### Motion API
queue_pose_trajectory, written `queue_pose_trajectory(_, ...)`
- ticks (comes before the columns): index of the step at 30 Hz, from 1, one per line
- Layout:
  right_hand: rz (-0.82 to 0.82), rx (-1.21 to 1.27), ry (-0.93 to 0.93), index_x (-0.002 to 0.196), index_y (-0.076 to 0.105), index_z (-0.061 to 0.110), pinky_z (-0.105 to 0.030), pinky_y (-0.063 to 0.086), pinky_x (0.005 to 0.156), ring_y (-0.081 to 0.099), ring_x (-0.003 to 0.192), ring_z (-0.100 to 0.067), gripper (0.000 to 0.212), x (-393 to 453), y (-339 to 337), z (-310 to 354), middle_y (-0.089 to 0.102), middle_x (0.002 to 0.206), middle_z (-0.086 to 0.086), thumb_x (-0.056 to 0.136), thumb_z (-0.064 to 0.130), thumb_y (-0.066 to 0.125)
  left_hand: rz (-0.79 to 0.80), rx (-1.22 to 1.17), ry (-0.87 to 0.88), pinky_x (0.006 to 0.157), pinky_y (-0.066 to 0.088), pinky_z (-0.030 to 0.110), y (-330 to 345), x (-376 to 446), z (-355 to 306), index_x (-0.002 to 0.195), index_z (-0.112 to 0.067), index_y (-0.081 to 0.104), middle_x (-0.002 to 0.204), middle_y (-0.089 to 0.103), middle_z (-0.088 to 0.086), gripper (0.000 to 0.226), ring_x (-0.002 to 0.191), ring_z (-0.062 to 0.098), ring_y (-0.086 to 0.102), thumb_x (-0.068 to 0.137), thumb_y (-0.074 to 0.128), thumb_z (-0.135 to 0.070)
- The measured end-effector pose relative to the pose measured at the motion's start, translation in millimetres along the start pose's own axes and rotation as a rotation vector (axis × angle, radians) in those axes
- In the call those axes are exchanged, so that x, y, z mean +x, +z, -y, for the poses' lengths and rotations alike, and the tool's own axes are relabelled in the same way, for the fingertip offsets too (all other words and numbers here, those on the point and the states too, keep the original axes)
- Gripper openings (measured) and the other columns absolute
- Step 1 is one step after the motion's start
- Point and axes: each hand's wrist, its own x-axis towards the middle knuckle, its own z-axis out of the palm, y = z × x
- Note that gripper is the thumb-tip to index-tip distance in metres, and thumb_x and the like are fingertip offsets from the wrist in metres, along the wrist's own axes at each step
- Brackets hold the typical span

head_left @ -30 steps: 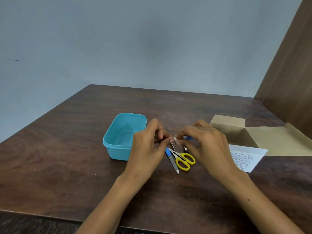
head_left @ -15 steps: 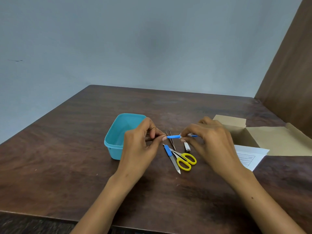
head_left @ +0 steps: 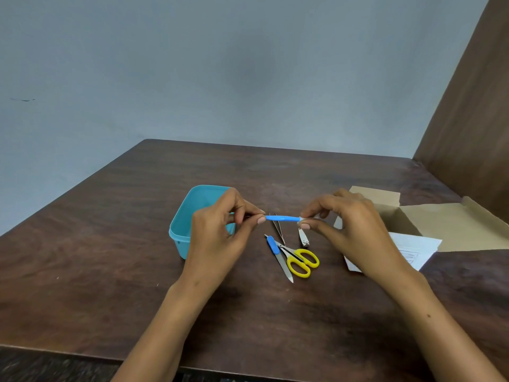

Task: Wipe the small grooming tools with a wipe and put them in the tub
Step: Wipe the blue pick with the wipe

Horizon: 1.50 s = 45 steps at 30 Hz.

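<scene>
A slim blue-handled tool [head_left: 282, 218] is held level above the table between both hands. My left hand [head_left: 220, 235] pinches its left end. My right hand [head_left: 355, 230] pinches its right end with a small white wipe [head_left: 302, 219] at the fingertips. The open turquoise tub [head_left: 181, 230] stands just behind my left hand, partly hidden by it. On the table below lie a blue-handled nail file [head_left: 278, 256], yellow-handled scissors [head_left: 301, 261], tweezers [head_left: 278, 228] and a small nail clipper [head_left: 303, 238].
An opened brown cardboard box [head_left: 440, 224] lies flat at the right, with a printed white paper [head_left: 416, 249] in front of it. A brown panel [head_left: 473, 119] rises at the far right. The table's near edge [head_left: 82, 354] runs along the bottom.
My hands have moved apart, the right one sliding rightward along the tool, so more of the blue handle shows between the fingertips.
</scene>
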Motion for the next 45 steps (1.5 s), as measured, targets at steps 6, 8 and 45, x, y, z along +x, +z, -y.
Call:
queue_pose_trajectory(6,-0.026,-0.076,-0.052,0.075,0.07,0.022,-0.024,0.035,0.065,0.054,0.071,-0.012,0.01,3.2,-4.2,7.3,0.045,0.064,0.027,0.071,0.023,0.079,-0.007,0.01,-0.002,0.07,0.057,0.03,2.1,1.7,-2.4,0.063,-0.024,0.035,0.074,0.071,-0.005,0.044,0.082,0.003,0.069,0.077,0.073,-0.007)
queue_pose_trajectory(8,-0.024,-0.084,-0.078,0.075,0.07,0.02,-0.025,0.034,0.063,0.053,0.07,-0.013,0.01,4.4,-1.2,12.7,0.037,0.064,0.031,0.07,0.023,0.079,0.012,0.022,0.026,0.065,0.056,0.031,4.1,1.1,-3.3,0.064,-0.026,0.035,0.073,0.071,-0.004,0.045,0.081,0.003,0.069,0.076,0.074,-0.008)
queue_pose_trajectory(45,-0.001,0.337,0.153,0.075,0.075,0.025,-0.008,0.046,0.066,0.067,0.073,0.001,0.014,-2.1,-19.4,3.3,0.073,0.075,0.012,0.069,0.014,0.081,-0.046,-0.037,-0.049,0.07,0.057,0.032,2.0,-2.8,-2.0,0.061,-0.011,0.035,0.073,0.071,-0.001,0.043,0.082,0.002,0.07,0.076,0.074,-0.001)
